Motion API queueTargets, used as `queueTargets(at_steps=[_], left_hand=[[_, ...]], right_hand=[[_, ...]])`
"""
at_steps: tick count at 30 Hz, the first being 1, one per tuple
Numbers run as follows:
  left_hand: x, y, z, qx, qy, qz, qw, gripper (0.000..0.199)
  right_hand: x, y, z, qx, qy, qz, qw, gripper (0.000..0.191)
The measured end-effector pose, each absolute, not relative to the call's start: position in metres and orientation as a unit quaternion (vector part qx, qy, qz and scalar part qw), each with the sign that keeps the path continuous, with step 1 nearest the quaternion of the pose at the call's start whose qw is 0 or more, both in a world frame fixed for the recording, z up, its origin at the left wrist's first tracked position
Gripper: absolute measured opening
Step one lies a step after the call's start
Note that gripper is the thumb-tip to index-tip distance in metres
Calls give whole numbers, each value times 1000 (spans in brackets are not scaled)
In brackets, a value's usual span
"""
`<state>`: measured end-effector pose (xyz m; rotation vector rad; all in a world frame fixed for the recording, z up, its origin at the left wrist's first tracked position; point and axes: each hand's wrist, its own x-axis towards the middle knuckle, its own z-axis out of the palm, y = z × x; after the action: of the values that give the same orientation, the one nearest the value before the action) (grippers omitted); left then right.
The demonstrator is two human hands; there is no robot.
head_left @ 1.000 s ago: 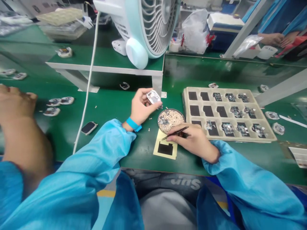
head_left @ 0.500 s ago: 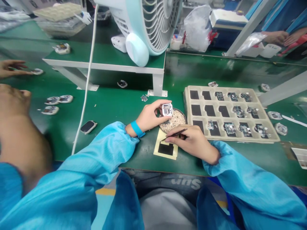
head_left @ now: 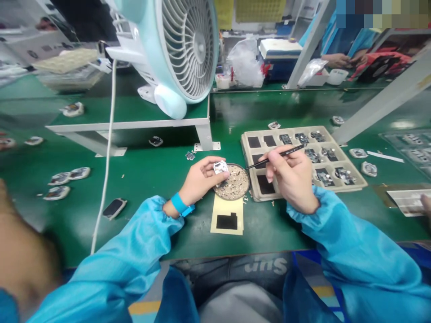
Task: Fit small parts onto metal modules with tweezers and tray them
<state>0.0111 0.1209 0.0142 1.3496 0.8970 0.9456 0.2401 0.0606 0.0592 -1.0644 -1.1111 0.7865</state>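
Observation:
My left hand (head_left: 203, 179) pinches a small white device housing (head_left: 221, 167) over the left edge of a round dish (head_left: 237, 190) full of tiny pale and dark parts. In my right hand (head_left: 291, 177) is a pair of black tweezers (head_left: 279, 155), tips pointing left at the dish's right rim. Whether the tips hold anything is too small to tell. Just below the dish lies a yellow backing sheet (head_left: 217, 206) with a black sticker (head_left: 226, 221) on it. My right hand hovers over the front of a beige compartment tray (head_left: 340, 185) with black pads and circuit boards.
A light-blue fan (head_left: 188, 54) stands on a raised green shelf (head_left: 134, 112), its white cable (head_left: 107, 166) running down the left. Several housings (head_left: 57, 193) lie at left. A co-worker's blurred arm (head_left: 25, 255) is at far left; another's hand (head_left: 427, 204) is at right.
My right hand has lifted from the yellow sheet and moved right and up with the tweezers, over the tray. The housing in my left hand is tilted differently. The whole view has shifted.

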Motion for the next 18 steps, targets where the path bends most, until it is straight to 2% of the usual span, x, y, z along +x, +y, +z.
queueTargets(at_steps=[4,7,10,18], left_hand=[[12,117,13,584,408,404,574,33],[12,116,8,630,421,389,524,29],[12,113,5,682,430,368,464,28],[13,109,5,706,441,362,420,27]], right_hand=[[238,60,55,-475,-507,327,641,22],[236,57,52,-475,-582,247,612,14],[236,56,46,-409,-687,194,569,6],[235,62,36,-381,-751,116,527,17]])
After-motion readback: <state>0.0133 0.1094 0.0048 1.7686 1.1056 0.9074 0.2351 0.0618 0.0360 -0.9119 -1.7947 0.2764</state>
